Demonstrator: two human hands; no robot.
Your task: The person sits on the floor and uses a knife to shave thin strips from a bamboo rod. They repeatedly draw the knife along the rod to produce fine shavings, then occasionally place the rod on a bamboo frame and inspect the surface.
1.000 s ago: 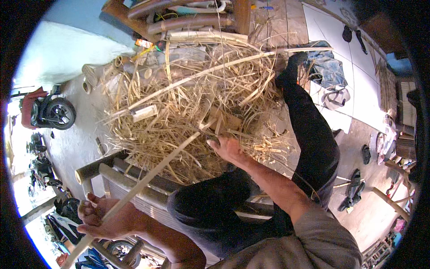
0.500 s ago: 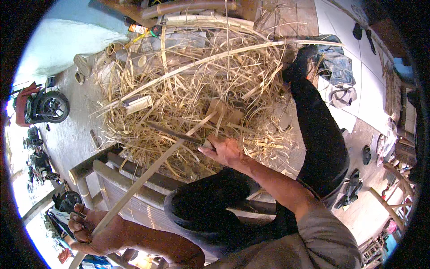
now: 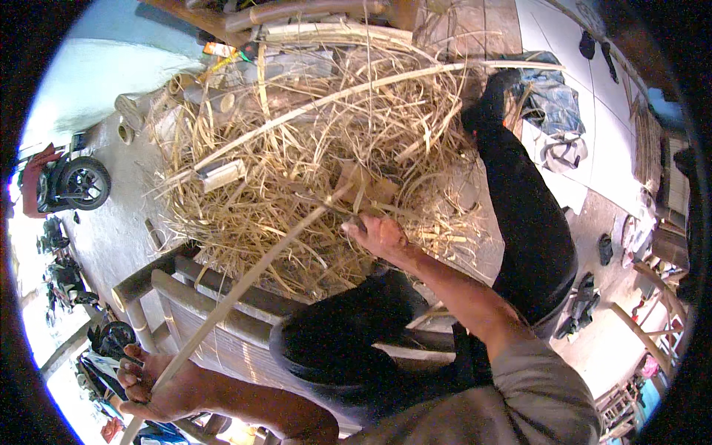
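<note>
A long pale bamboo strip (image 3: 245, 285) runs slantwise from the lower left up toward the middle. My left hand (image 3: 159, 386), palm up, holds its near part between the thumb and curled fingers. My right hand (image 3: 380, 236) is closed round the handle of a knife (image 3: 337, 210), most of the handle hidden in the fist. The dark blade points up and left and crosses the strip close to its far end. Whether the edge bites into the bamboo, I cannot tell.
A heap of bamboo shavings (image 3: 297, 141) covers the floor ahead, with a long bent strip (image 3: 334, 96) across it. My knee is beside a bamboo bench (image 3: 215, 308). Cut bamboo tubes (image 3: 130, 111) lie at the left, a motorbike (image 3: 81, 182) beyond. Crumpled denim (image 3: 552, 100) lies at the right.
My right hand and the knife have moved a little away and to the right, toward the strip's far end. The left hand keeps its hold, almost unmoved.
</note>
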